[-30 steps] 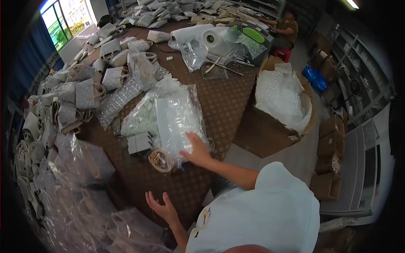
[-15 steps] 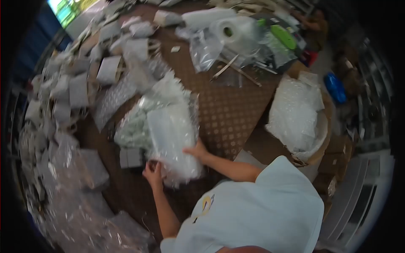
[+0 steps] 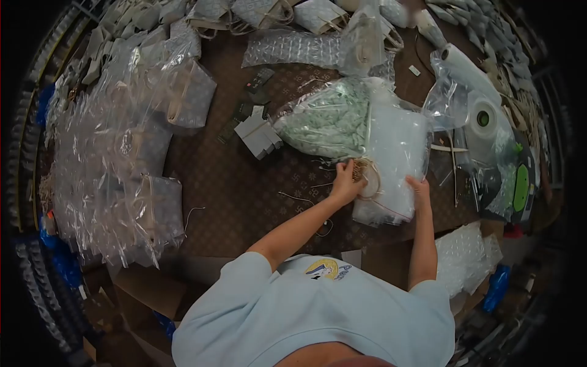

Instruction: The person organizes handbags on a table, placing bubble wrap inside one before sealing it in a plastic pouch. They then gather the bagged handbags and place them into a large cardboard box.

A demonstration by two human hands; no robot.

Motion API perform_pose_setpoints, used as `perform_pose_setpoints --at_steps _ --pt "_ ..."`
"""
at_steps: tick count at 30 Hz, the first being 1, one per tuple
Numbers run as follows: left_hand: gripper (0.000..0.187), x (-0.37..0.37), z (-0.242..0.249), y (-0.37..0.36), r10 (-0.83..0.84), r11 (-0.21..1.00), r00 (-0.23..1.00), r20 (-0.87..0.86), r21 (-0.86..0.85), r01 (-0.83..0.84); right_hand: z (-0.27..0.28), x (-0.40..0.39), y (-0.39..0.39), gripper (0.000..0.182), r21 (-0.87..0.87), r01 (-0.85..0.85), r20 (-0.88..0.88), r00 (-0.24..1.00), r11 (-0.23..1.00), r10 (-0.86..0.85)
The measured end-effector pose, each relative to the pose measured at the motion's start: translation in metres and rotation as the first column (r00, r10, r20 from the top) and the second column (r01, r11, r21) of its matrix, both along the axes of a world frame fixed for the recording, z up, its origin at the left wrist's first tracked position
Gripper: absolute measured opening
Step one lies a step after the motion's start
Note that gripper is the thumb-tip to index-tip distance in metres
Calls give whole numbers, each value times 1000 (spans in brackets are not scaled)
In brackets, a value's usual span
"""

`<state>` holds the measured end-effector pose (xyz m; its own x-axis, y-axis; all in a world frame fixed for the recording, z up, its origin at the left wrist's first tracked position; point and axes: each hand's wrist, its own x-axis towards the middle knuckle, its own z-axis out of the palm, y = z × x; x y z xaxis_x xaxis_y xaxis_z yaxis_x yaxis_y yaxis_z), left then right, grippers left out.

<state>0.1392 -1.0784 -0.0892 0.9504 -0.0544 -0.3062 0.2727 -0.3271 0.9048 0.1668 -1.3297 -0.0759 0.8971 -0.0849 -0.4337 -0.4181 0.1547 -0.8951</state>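
Observation:
A stack of clear plastic bags lies on the brown patterned table in front of me. My right hand grips the right edge of the stack, thumb on top, other fingers mostly hidden. At the near left corner of the bags, my left hand closes its fingers on a small coil of brown cord. Part of the coil is hidden behind the fingers. Touching the stack's left side is a clear bag full of pale green packets. A small pile of grey-white cards sits farther left.
Plastic-wrapped paper bags cover the left side. More paper bags line the back, behind a bubble wrap strip. A plastic film roll and a green tool are at right. Bubble wrap fills a box below.
The view has swung round, so the bags now appear farther right. My left hand has come onto the cord coil at the stack's corner. My right hand stays at the stack's right edge.

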Motion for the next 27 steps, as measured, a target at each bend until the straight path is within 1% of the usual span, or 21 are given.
perform_pose_setpoints --at_steps 3,6,7,8,9,10,11,12,13,14,15,17,18,19,20,21,22,24,25,26,27 --pt "90 22 -6 -29 -148 984 988 -42 -103 143 -1 29 -41 41 -105 -4 40 999 995 9" --pt "94 38 -4 -43 -296 925 952 -82 -275 264 -5 67 -80 42 -212 -23 78 996 977 41" --pt "79 35 -1 -49 -244 948 970 6 -209 240 -4 77 -84 43 -243 -24 81 996 970 45" --pt "79 34 -2 -45 -236 950 972 1 -209 231 -1 86 -91 49 -348 -43 32 998 936 58" --pt "65 29 16 -33 -338 910 938 77 -227 346 -4 94 -100 49 -347 -49 22 998 937 60" --pt "52 26 35 -17 -434 857 886 161 -230 461 -9 106 -111 51 -586 -16 53 997 810 58" --pt "39 20 49 7 -312 906 896 317 -184 381 -13 116 -114 52 -780 23 81 995 625 64" --pt "26 11 65 39 -185 946 866 465 -154 285 4 117 -92 54 -915 143 209 968 378 139" --pt "19 6 83 77 -15 992 814 580 -94 85 36 116 -51 55 -951 288 308 919 113 248" --pt "17 12 81 119 86 987 699 710 36 -158 53 118 -17 54 -918 355 397 822 179 407" --pt "21 17 76 164 252 944 692 677 -16 -328 63 117 20 53 -880 400 473 694 255 543" --pt "40 26 62 243 315 754 704 636 283 -593 69 113 116 51 -900 319 429 523 298 737" --pt "49 34 47 275 361 690 748 557 379 -616 68 108 161 46 -925 197 378 444 324 812" --pt "57 41 28 297 414 625 776 475 472 -622 60 106 199 47 -959 115 284 381 260 880" --pt "57 48 13 311 410 624 775 481 472 -623 45 102 233 49 -973 73 229 351 218 908" --pt "62 56 1 323 464 660 798 385 451 -601 29 101 257 50 -984 32 174 319 173 932" --pt "67 58 -9 330 511 695 815 274 427 -579 17 99 267 50 -984 29 174 320 173 931" --pt "66 62 -28 331 501 724 814 294 372 -580 1 101 281 47 -999 -23 15 331 24 943" --pt "65 64 -40 330 488 755 816 311 319 -573 -5 103 279 47 -999 -19 19 330 27 944" --pt "57 67 -56 326 462 734 823 332 378 -564 -10 107 267 42 -997 -44 37 366 57 930" --pt "57 71 -59 323 463 734 818 342 369 -570 -12 112 255 36 -994 -64 54 402 87 914"
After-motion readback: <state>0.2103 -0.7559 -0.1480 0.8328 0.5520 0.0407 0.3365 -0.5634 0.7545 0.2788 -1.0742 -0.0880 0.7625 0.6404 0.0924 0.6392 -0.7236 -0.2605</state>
